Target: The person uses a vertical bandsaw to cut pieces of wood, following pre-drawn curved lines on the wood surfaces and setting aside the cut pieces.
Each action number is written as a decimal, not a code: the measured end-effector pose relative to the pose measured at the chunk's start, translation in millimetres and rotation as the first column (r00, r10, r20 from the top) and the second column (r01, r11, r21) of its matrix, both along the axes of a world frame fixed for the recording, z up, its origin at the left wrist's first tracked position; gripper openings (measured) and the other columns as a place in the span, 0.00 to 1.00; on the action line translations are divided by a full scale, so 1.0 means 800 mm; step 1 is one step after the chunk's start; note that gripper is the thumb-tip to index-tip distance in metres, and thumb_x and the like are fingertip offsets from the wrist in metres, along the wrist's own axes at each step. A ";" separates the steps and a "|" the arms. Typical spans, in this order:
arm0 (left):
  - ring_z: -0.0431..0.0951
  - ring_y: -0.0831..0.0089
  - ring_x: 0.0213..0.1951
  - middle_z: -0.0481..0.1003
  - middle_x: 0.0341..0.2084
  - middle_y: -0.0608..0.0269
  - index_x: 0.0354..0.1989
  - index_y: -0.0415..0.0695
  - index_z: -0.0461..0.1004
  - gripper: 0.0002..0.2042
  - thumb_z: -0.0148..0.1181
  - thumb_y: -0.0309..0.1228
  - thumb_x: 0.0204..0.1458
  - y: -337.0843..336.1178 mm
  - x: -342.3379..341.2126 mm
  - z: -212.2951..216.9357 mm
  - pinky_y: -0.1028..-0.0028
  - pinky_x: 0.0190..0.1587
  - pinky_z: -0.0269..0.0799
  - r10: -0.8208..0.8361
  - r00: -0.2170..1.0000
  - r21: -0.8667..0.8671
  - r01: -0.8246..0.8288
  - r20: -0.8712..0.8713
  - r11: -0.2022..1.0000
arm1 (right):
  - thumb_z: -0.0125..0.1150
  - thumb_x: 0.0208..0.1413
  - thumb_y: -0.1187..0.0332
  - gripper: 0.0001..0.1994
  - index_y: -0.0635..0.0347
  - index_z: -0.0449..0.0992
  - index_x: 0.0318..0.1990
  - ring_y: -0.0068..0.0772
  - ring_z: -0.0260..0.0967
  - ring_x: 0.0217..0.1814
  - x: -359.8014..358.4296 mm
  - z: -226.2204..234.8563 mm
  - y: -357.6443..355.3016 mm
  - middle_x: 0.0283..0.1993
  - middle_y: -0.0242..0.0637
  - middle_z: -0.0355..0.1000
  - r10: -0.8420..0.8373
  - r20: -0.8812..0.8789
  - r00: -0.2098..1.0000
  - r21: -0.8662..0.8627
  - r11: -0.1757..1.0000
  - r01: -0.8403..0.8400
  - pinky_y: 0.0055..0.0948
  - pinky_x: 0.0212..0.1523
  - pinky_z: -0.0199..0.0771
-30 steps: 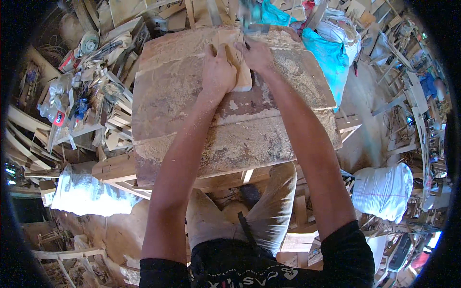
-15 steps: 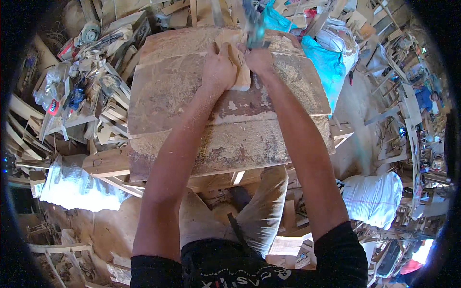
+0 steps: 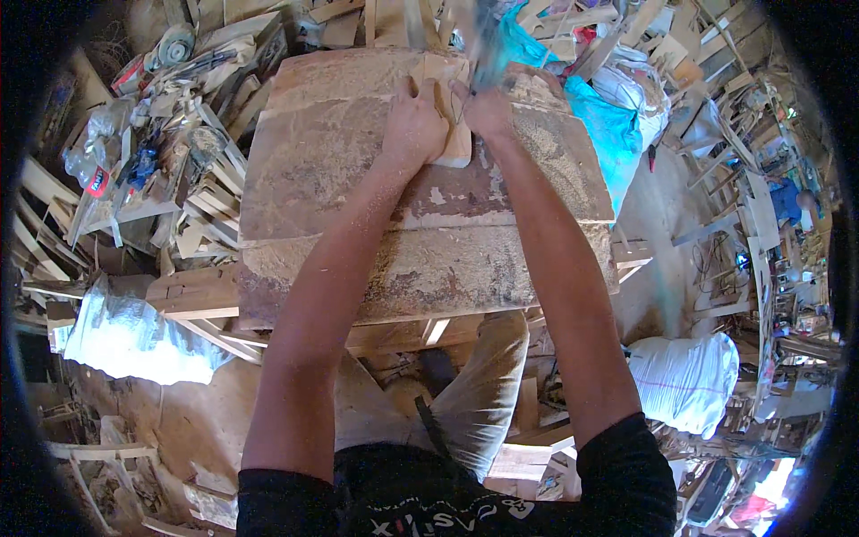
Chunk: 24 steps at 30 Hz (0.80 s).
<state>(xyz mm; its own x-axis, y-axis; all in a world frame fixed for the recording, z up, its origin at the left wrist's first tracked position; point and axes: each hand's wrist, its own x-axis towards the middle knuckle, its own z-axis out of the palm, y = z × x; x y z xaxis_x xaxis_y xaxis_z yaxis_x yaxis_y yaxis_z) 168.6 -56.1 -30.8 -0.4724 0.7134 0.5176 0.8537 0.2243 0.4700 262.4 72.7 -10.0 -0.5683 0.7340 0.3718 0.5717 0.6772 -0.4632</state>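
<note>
My left hand (image 3: pixel 413 123) presses flat on a small pale wooden block (image 3: pixel 453 143) that lies on a sawdust-covered plank workbench (image 3: pixel 358 188). My right hand (image 3: pixel 488 109) is closed around the handle of a bluish tool (image 3: pixel 483 45), which is blurred and rises above the block at the far side of the bench. Both hands sit side by side at the block, with its far end between them. The tool's working end is too blurred to make out.
Wood offcuts and slats (image 3: pixel 192 210) are piled left of the bench with bottles and clutter (image 3: pixel 107 152). A blue tarp (image 3: pixel 599 116) and white sacks (image 3: pixel 684 380) lie to the right. A crumpled white plastic sheet (image 3: pixel 125 336) lies at lower left. My knees are under the bench edge.
The view has shifted slightly, so the bench sits a little lower and left. Both hands stay on the block; the tool in my right hand remains blurred with motion.
</note>
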 end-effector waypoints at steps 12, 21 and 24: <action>0.65 0.38 0.67 0.61 0.66 0.29 0.68 0.39 0.67 0.29 0.56 0.32 0.55 -0.012 -0.005 0.014 0.54 0.70 0.62 0.011 0.997 -0.017 -0.010 0.077 1.000 | 0.46 0.62 0.29 0.39 0.61 0.82 0.48 0.69 0.75 0.55 -0.023 -0.033 0.014 0.50 0.61 0.78 -0.059 -0.108 0.992 0.068 0.995 0.067 0.55 0.55 0.76; 0.63 0.37 0.68 0.63 0.65 0.26 0.68 0.41 0.66 0.28 0.51 0.29 0.56 -0.001 -0.007 0.011 0.54 0.70 0.63 0.018 0.998 -0.005 -0.018 0.065 1.000 | 0.50 0.64 0.35 0.36 0.64 0.80 0.53 0.67 0.77 0.52 -0.007 0.003 -0.005 0.48 0.64 0.78 -0.011 0.010 1.000 -0.001 1.000 0.011 0.58 0.54 0.75; 0.63 0.38 0.69 0.59 0.68 0.30 0.69 0.40 0.65 0.28 0.51 0.34 0.59 0.004 -0.003 0.015 0.54 0.72 0.60 -0.015 0.994 -0.047 0.020 0.104 0.999 | 0.50 0.63 0.33 0.37 0.64 0.80 0.53 0.67 0.77 0.51 -0.001 0.000 0.009 0.46 0.64 0.78 0.015 -0.015 1.000 -0.012 1.000 -0.015 0.59 0.54 0.75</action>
